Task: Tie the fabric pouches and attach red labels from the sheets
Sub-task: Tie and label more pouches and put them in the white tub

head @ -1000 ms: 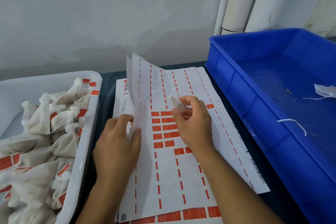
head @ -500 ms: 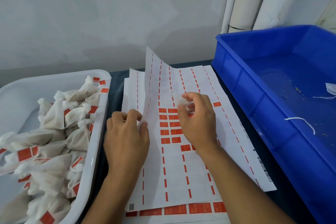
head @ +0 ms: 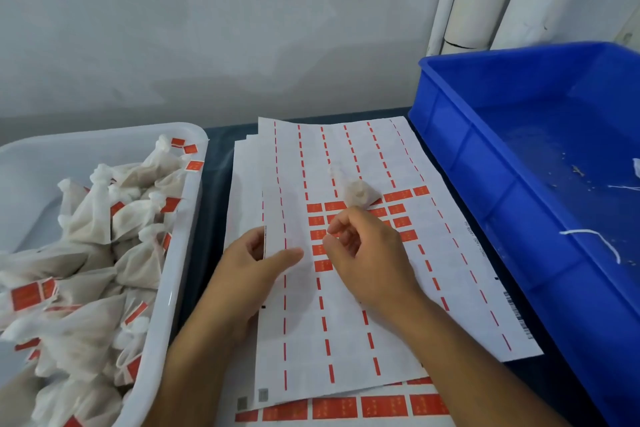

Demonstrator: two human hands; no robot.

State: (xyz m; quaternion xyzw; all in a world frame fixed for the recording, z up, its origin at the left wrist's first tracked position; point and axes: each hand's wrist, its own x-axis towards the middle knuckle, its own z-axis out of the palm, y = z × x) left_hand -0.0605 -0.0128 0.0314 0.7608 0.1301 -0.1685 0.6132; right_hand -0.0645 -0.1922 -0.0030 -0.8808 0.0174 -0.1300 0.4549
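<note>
Your hands work the top label sheet, a small pouch lying loose on it.

Head view: your left hand [head: 254,265] pinches the left edge of the top label sheet [head: 346,305], thumb over, fingers under. Your right hand [head: 367,250] rests on the sheet with fingers curled; whether they pinch a label, you cannot tell. The fabric pouch [head: 358,192], pale, gauzy and knotted, lies at 12 o'clock just beyond your right fingertips, on the remaining red labels [head: 320,250]. Their print is too small to read; a barcode sits at the sheet's 4 o'clock edge. At 9 o'clock the white tub [head: 180,274] holds tied, labelled pouches; at 2 o'clock stands the blue crate [head: 485,184].
</note>
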